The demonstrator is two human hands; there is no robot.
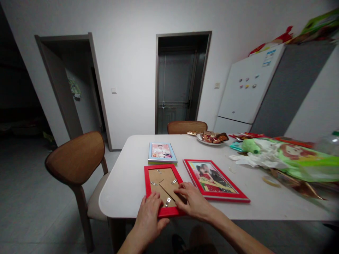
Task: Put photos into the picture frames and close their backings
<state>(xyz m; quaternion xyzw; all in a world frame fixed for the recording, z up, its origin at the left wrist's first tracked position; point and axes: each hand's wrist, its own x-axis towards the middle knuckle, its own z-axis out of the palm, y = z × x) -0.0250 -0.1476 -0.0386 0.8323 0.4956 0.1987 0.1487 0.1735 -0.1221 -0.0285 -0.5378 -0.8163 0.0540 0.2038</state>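
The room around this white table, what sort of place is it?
It looks like a dining area in a home: wooden-backed chairs stand at the white table, a plate of food sits on it, and there's what appears to be a fridge at the right.

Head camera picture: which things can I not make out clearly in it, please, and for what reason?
In the head view:
Near red frame, front: hidden, as it lies face down.
Parts of its rim: covered by the left hand and right hand.
Photo in the other red frame: one patch is pixelated.
Clear bottle: blurred, cut off by the right edge.
Fridge label: writing too small.
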